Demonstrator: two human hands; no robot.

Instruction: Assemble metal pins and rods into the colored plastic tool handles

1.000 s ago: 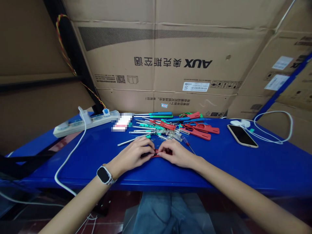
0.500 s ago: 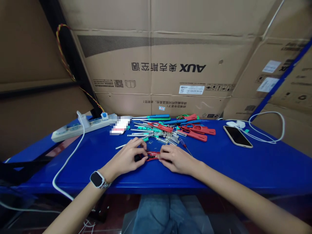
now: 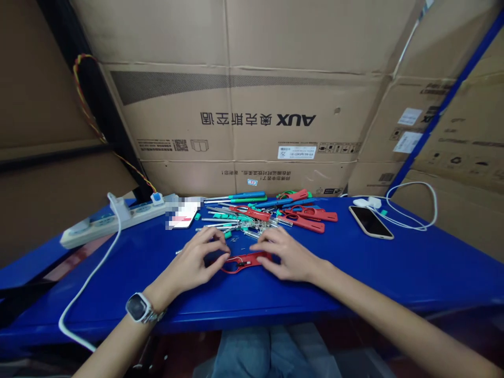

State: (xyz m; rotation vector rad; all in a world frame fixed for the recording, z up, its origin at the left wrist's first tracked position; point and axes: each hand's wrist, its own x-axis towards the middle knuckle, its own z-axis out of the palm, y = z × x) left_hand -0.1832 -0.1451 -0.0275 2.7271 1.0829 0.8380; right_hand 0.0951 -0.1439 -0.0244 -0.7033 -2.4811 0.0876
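Observation:
A flat red hand tool with a loop at its left end lies on the blue table between my hands. My left hand has its fingers curled, and thumb and forefinger pinch the looped end. My right hand rests its fingertips on the tool's right end, fingers bent over it. A smartwatch is on my left wrist. Just beyond my fingers lies a heap of tools: thin screwdrivers with green and blue handles and several more red tools.
A phone lies at the right with a white cable looped behind it. A white power strip sits at the left, its cord running off the front edge. A blurred card lies near the heap. Cardboard boxes wall the back.
My hands have drawn slightly apart and nearer the table's front edge, so more of the red tool shows between them. The view has shifted leftward and down.

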